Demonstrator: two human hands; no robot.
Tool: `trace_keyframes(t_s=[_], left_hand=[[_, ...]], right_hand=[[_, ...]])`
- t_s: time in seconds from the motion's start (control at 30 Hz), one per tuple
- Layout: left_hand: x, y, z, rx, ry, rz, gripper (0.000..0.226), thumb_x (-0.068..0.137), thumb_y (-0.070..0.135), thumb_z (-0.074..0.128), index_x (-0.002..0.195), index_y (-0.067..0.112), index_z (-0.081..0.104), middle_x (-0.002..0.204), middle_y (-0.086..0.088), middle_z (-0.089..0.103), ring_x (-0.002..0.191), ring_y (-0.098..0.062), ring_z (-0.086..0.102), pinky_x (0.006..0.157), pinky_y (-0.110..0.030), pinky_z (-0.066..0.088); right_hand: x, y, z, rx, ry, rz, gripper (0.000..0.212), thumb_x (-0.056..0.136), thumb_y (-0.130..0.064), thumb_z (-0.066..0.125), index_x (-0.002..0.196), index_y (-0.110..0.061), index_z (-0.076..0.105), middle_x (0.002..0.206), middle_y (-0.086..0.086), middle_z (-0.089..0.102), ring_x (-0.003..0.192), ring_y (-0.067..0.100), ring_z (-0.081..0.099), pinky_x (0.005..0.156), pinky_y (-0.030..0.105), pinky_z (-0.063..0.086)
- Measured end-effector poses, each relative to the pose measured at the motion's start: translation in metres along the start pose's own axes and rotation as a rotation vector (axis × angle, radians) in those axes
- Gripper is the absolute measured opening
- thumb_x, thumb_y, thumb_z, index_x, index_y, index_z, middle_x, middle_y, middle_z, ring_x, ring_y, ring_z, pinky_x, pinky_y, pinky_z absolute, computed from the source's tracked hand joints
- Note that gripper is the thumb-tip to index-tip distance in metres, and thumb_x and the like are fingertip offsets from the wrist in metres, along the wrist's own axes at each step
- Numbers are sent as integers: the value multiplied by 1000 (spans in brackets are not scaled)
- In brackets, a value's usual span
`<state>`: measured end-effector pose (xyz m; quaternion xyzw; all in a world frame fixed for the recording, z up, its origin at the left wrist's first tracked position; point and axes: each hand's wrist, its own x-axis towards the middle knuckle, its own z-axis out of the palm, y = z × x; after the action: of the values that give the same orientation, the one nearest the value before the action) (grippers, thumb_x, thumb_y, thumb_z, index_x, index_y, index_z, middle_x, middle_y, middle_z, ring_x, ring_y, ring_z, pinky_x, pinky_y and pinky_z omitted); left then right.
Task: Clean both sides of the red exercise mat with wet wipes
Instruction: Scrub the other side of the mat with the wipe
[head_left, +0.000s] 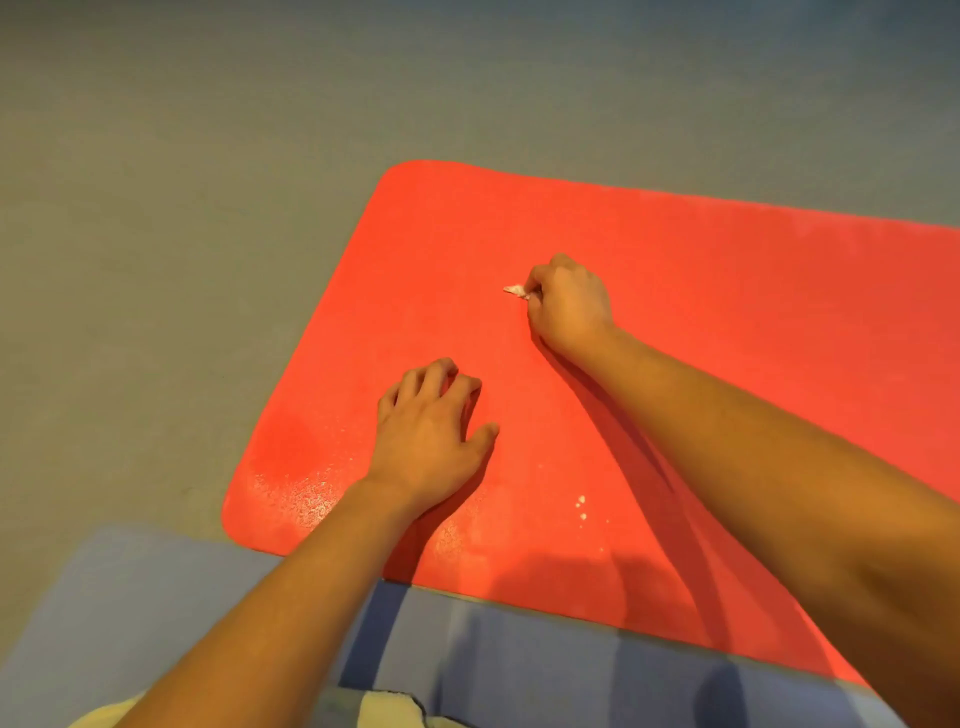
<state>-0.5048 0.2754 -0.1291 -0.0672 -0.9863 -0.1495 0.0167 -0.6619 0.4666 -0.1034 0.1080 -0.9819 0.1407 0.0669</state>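
The grey floor is all around me. The red mat lies flat on it, right in front of me, and it runs off to my right past the edge of what I can see. Its round corners are on my left side. My legs in blue cloth are at the near edge of the mat, and the blue covers a bit of that edge. My left hand rests on the mat near me, with the fingers spread, a little bent, and holding nothing. My right hand is farther out on the mat, curled up tight. It grips a small scrunched wet wipe, and only a little white tip pokes out to the left of my fingers. There is a darker patch near the mat's near left corner. A few tiny white specks sit on the mat between my arms.
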Motion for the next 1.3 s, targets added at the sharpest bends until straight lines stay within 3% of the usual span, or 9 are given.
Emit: trace_keyframes(t_s=[0.1,0.27,0.37,0.5,0.63,0.73,0.93,1.07,1.3], left_hand=[[18,9,1,62,31,15,50,82,66,51,112,27,56,127,1,48,118,-25,45,103,-50,41],[69,5,7,-27,59,67,24,80,47,48,86,24,51,132,-1,57,120,-29,50,93,-46,47],[91,6,11,12,123,60,32,81,49,47,98,23,56,112,1,54,107,-28,51,81,-46,48],[115,15,14,112,38,26,63,81,69,45,136,39,53,111,0,48,110,-25,47,89,-45,42],[134,22,16,70,66,14,48,78,67,46,110,33,59,105,0,47,107,-25,49,89,-45,41],[158,27,16,36,85,85,39,79,62,48,96,28,56,113,0,53,114,-25,52,93,-46,43],[187,27,29,55,195,107,30,84,47,47,93,19,56,104,-3,54,104,-29,53,80,-46,48],[192,25,38,70,269,128,36,84,45,51,108,18,57,109,-4,53,105,-28,50,88,-46,45],[199,23,45,43,165,137,58,93,54,42,148,37,50,160,-3,41,148,-24,33,123,-56,22]], right_hand=[[-15,-10,-2,-16,9,-36,18,91,-19,54,95,-13,71,95,14,61,84,39,62,65,42,47],[-63,-6,-6,-5,-30,-311,10,89,-20,58,91,-15,67,89,6,55,85,32,60,62,41,48],[-40,5,-1,6,-1,-280,10,88,-19,60,91,-18,69,89,4,56,87,31,60,63,38,44],[27,23,8,-15,66,-96,18,88,-16,57,96,-15,73,97,10,61,92,36,62,67,39,44],[67,34,7,-25,22,16,20,86,-13,58,96,-16,75,101,11,63,93,37,64,70,39,47],[45,25,8,-34,36,-70,16,84,-12,58,93,-14,72,96,9,61,92,34,62,68,39,46],[34,42,8,-26,47,-232,11,86,-19,60,90,-17,71,90,5,59,90,31,61,66,39,46],[90,61,19,-77,104,-170,14,86,-18,59,90,-15,72,92,8,61,88,35,62,64,40,47],[203,87,28,-133,111,-72,20,85,-12,55,95,-14,73,102,12,65,95,39,63,73,41,50]])
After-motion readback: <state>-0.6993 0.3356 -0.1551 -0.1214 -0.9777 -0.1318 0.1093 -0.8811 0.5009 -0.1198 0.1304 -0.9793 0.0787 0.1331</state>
